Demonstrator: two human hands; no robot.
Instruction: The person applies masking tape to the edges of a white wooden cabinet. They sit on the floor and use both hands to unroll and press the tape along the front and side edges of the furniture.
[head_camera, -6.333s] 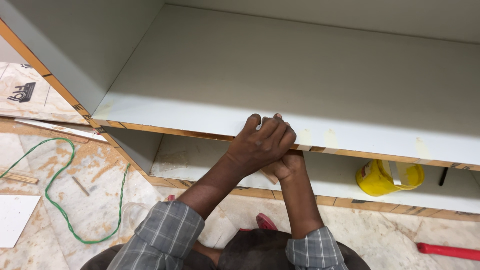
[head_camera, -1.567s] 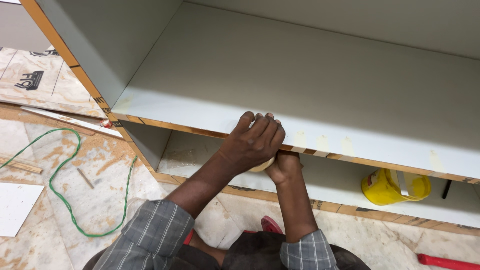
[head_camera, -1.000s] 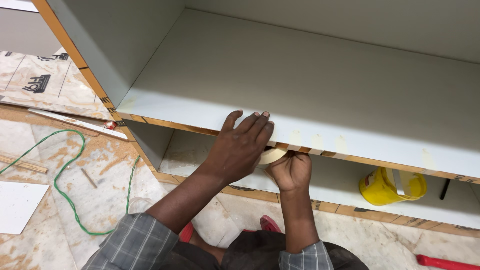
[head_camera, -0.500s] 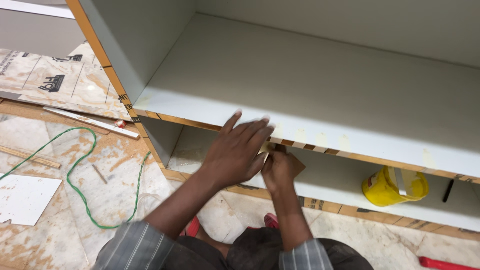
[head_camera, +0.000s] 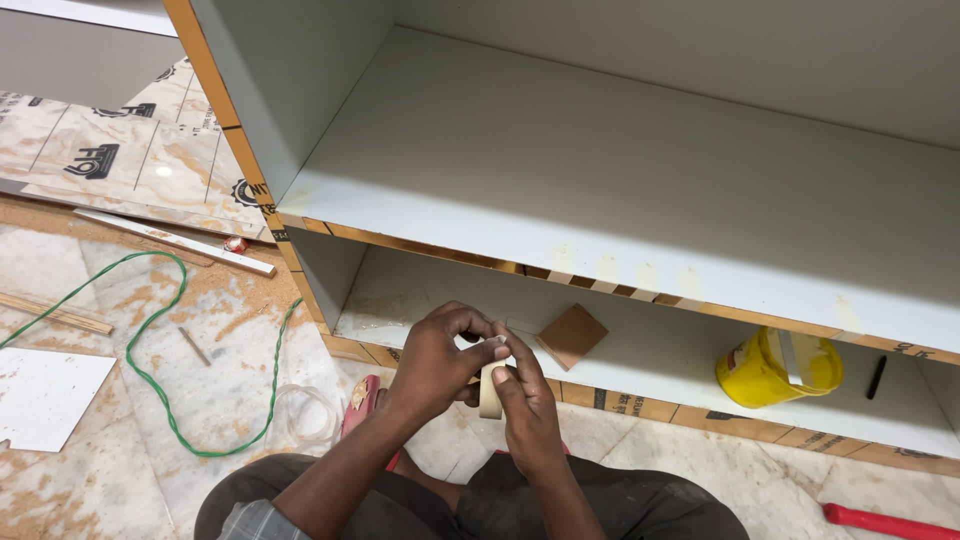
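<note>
A roll of beige masking tape (head_camera: 490, 392) is held between both hands in front of the lower shelf of a grey cabinet. My left hand (head_camera: 435, 360) curls over the top of the roll, its fingertips pinching at the tape's edge. My right hand (head_camera: 527, 405) grips the roll from the right side. Several short pieces of tape (head_camera: 610, 270) are stuck along the front edge of the upper shelf (head_camera: 600, 180), above the hands.
On the lower shelf (head_camera: 660, 360) lie a small brown square block (head_camera: 572, 335), a tipped yellow can (head_camera: 778, 366) and a black pen (head_camera: 876, 376). A green cord (head_camera: 150, 385), wood strips, a white sheet (head_camera: 45, 395) and sawdust lie on the floor at left. A red handle (head_camera: 890, 522) lies at lower right.
Both hands have come down off the upper shelf's front edge and drawn back toward my body, bringing the tape roll with them. The view has shifted right and downward.
</note>
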